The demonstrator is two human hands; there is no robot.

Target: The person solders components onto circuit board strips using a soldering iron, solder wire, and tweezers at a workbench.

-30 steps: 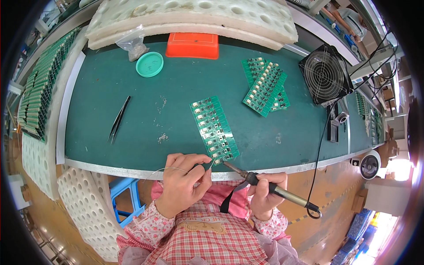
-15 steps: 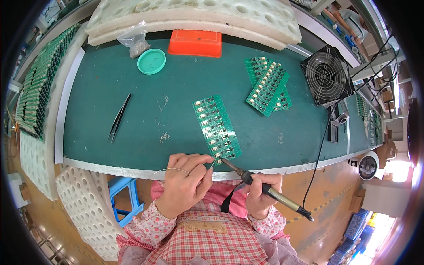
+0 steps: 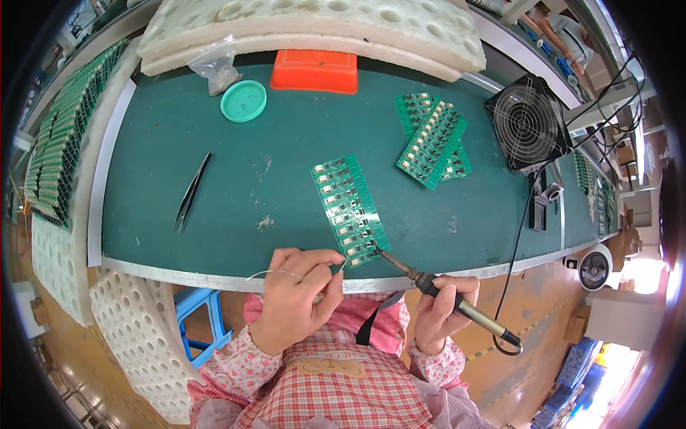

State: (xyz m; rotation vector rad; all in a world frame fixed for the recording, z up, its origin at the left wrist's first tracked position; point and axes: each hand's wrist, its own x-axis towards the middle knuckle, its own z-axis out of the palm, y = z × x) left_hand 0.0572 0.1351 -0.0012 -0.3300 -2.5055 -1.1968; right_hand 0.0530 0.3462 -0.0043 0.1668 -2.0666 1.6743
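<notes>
A person in a pink checked shirt sits at a green work mat (image 3: 214,179), bent over a long green circuit board panel (image 3: 349,209) that lies slanted near the mat's front edge. The right hand (image 3: 441,314) is closed around the handle of a soldering iron (image 3: 443,293), holding it like a pen, and the tip rests at the panel's nearest corner. The left hand (image 3: 296,293) pinches a thin strand of solder wire (image 3: 275,272) between thumb and fingers; the wire loops out to the left, and its free end points at the same corner, just beside the iron's tip. Whether wire and tip actually touch is too fine to tell.

Farther back on the right lies a small stack of similar green panels (image 3: 431,136), well apart from the one in hand. A pair of black tweezers (image 3: 191,193) lies to the left. Along the back sit a round teal lid (image 3: 244,101), a clear plastic bag (image 3: 213,68) and an orange tray (image 3: 314,71), with white foam sheets (image 3: 307,25) behind them. A black fan (image 3: 527,121) stands at the right, and racks of more green boards (image 3: 61,143) line the left side.
</notes>
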